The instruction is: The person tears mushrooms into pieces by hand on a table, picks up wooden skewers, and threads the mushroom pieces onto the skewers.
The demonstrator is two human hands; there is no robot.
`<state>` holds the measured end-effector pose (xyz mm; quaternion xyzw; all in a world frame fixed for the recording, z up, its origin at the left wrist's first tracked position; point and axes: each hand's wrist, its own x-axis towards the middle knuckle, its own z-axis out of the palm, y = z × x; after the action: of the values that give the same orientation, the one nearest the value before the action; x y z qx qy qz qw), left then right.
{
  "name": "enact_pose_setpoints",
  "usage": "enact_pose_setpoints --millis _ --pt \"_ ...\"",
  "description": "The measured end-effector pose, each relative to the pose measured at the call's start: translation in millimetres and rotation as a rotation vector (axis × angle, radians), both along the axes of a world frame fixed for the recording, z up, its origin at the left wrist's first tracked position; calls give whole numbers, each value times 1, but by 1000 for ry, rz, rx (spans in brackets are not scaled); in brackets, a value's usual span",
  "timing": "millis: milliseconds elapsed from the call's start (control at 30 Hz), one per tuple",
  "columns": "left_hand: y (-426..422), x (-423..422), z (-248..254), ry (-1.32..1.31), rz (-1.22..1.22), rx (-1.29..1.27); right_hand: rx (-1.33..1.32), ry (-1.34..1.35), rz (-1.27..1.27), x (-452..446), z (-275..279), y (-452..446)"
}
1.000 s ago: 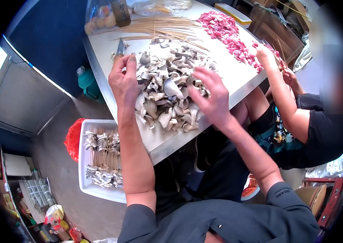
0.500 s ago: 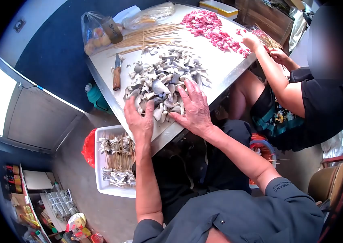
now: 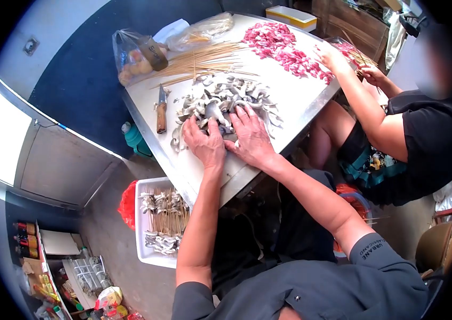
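A heap of torn grey oyster mushrooms lies on the pale tabletop in front of me. My left hand rests against the near left side of the heap, fingers spread. Beside it, my right hand lies on the heap's near right side, its fingers also apart. Both touch the mushrooms, and neither grips any. To the left of the heap is a knife with a wooden handle. Loose bamboo skewers are spread behind the heap.
Cut red meat is piled at the far right, where a co-worker's hand reaches in. A clear bag of round items sits at the far left corner. Below the table, a white tray holds skewered mushrooms. A teal bottle stands left.
Both my hands have moved forward and closer together, pushing the near edge of the mushroom heap away from me. More bare tabletop shows at the front. The view has shifted slightly.
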<state>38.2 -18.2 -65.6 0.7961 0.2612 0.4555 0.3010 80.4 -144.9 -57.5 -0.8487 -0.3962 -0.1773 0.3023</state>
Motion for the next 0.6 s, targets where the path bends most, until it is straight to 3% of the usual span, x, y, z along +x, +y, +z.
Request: enact_pose_setpoints --millis 267,600 --pt "18 28 -3 -5 21 42 34 70 -8 15 4 14" --pt "56 -16 29 -113 -21 14 107 172 155 -7 22 -25"
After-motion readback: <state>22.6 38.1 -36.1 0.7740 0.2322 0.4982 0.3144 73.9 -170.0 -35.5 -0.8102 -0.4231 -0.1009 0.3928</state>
